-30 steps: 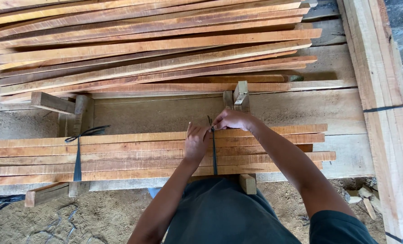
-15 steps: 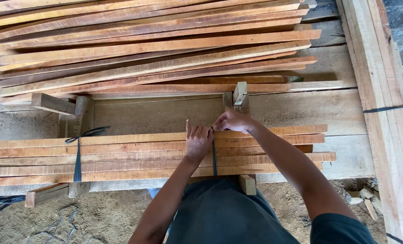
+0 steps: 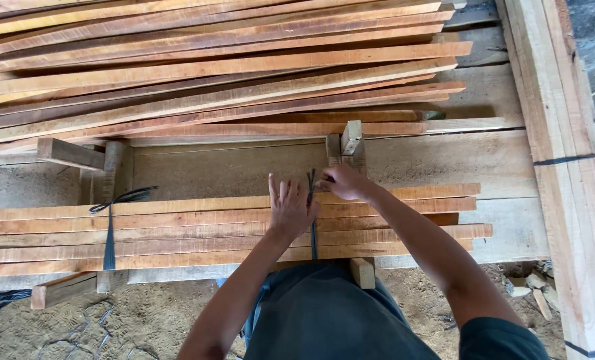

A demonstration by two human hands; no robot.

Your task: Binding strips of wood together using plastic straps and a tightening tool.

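I press my left hand [image 3: 289,208] flat, fingers spread, on the near bundle of wooden slats [image 3: 177,230] while my right hand [image 3: 341,181] pinches the dark strap [image 3: 313,230]; tying is underway, and cinching calls for a firm pull.

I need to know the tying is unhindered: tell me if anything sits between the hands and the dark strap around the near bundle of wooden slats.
Nothing visible does. The right hand grips the dark strap directly; the left hand presses flat on the near bundle of wooden slats beside it.
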